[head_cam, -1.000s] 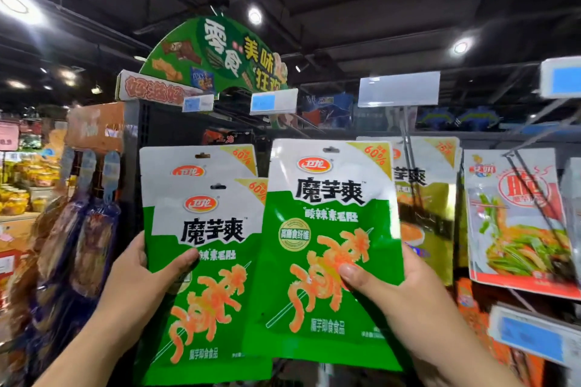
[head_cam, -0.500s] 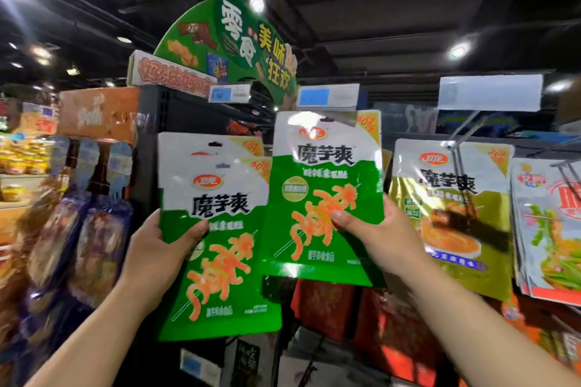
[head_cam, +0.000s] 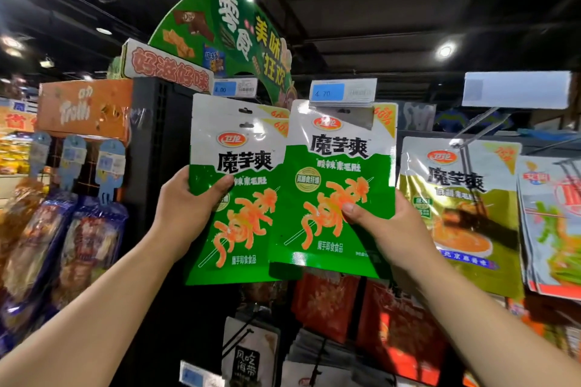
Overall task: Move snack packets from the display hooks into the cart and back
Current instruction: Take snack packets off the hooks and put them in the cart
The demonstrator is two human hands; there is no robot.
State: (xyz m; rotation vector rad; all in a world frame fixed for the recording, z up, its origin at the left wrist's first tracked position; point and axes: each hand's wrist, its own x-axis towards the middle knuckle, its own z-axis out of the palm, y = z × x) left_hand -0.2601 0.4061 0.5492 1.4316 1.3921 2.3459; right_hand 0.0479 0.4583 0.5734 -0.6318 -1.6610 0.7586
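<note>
My left hand [head_cam: 184, 207] grips two stacked green-and-white snack packets [head_cam: 239, 185] by their left edge, thumb across the front. A single green packet [head_cam: 338, 185] of the same kind is held in my right hand [head_cam: 386, 223] at its lower right, thumb on the orange print. Its top hang hole sits right under the blue price tag [head_cam: 342, 93] at the hook's tip; whether it is on the hook I cannot tell. No cart is in view.
Yellow-green packets [head_cam: 459, 214] hang on a hook to the right, red-edged packets [head_cam: 553, 223] beyond them. Purple packets [head_cam: 63, 248] hang at left beside a black rack post [head_cam: 151, 166]. Red and white packets hang below. A green arched sign [head_cam: 226, 34] tops the display.
Both hands have lifted the packets up and toward the hooks. The right packet's top now reaches the price tag, and the view has shifted left.
</note>
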